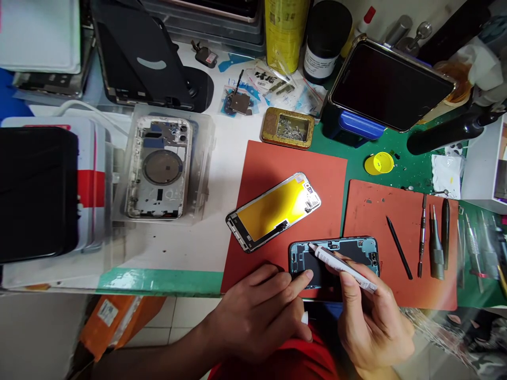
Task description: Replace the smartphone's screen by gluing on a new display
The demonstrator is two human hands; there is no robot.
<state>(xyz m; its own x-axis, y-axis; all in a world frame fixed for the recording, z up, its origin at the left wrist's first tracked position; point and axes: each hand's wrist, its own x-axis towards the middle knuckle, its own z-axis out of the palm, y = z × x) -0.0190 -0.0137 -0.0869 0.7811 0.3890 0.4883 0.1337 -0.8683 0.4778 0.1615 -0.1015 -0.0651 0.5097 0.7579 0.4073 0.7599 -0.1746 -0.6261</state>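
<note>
R hand [374,319] holds white tube [340,265] w/ nozzle at far edge of opened phone housing [352,250]. L hand [259,306] has fingertip over housing. Phone screen assy [271,212] lies nearby on red mat [293,161].

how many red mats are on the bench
2: the left mat, under the yellow-backed panel, and the right mat, under the slim tools. Others could be hidden beneath things.

Phone-repair workshop, I note: stripped phone housing [160,169] left of the opened phone [348,248], hand tools [436,256] to its right.
</note>
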